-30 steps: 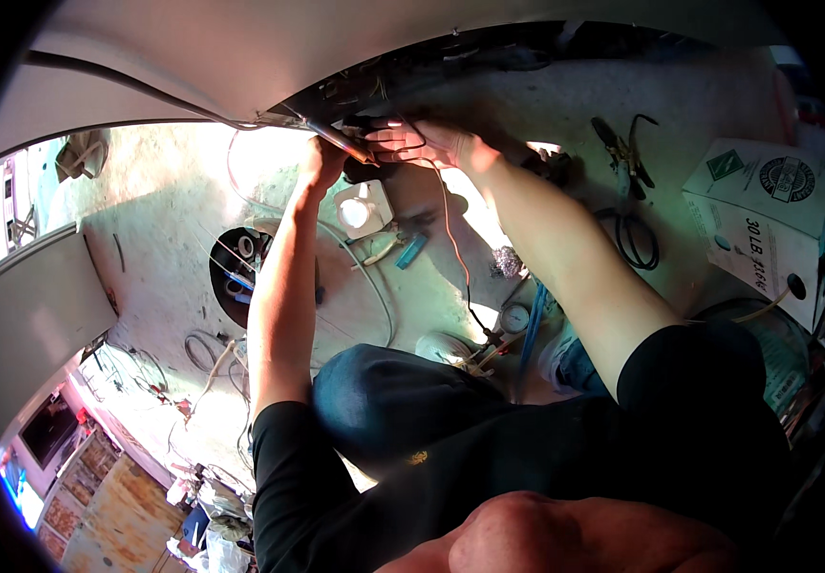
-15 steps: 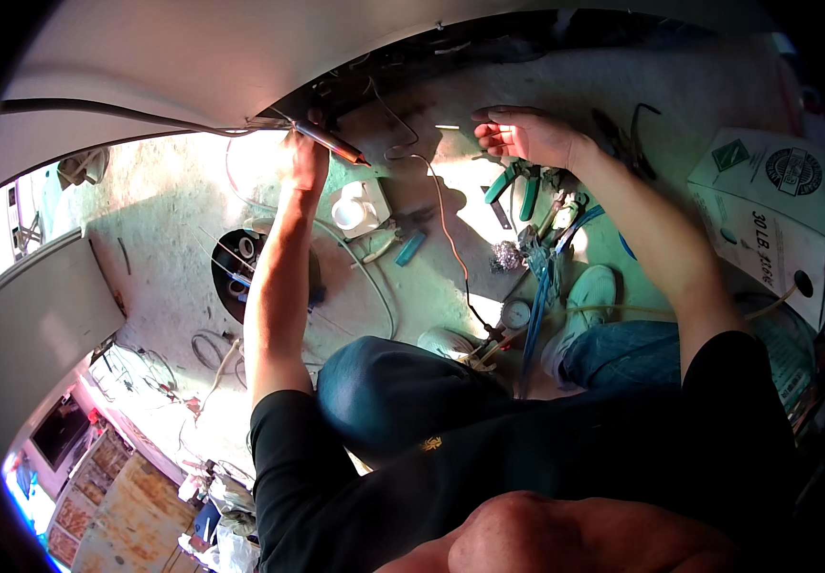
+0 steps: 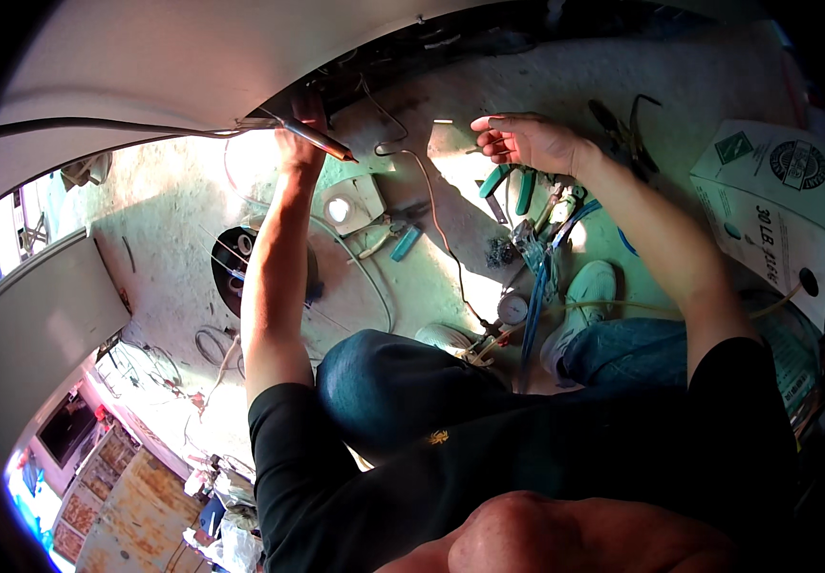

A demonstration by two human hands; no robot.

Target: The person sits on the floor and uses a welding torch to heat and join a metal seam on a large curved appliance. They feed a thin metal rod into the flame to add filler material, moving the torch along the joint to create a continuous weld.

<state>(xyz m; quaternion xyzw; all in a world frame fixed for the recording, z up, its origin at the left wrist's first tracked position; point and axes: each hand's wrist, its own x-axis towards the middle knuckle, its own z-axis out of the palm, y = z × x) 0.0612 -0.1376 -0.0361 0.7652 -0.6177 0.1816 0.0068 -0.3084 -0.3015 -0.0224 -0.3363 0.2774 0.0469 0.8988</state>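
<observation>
My left hand point(image 3: 300, 143) reaches up to the lower edge of a large pale panel point(image 3: 183, 57). A copper-coloured cylinder with a tapered tip point(image 3: 321, 141) crosses in front of this hand, angled down to the right. The left fingers run into the dark beneath the panel, so their grip is hidden. My right hand point(image 3: 532, 143) hovers apart from everything, palm showing and fingers loosely bent, with nothing visible in it. Just below it lie green-handled pliers point(image 3: 524, 191). A small pale stick point(image 3: 443, 121) is left of its fingertips.
Between my feet stands a round gauge point(image 3: 513, 307) with hoses and a thin wire point(image 3: 436, 212). A white block point(image 3: 364, 202) and a blue piece point(image 3: 407, 244) lie nearby. A black round container point(image 3: 233, 272) is beside my left forearm; a white carton point(image 3: 766, 196) stands at right.
The cylinder and my left hand sit slightly further left in the picture. My right hand stays nearly in place, its fingers a little more spread. The view has shifted slightly.
</observation>
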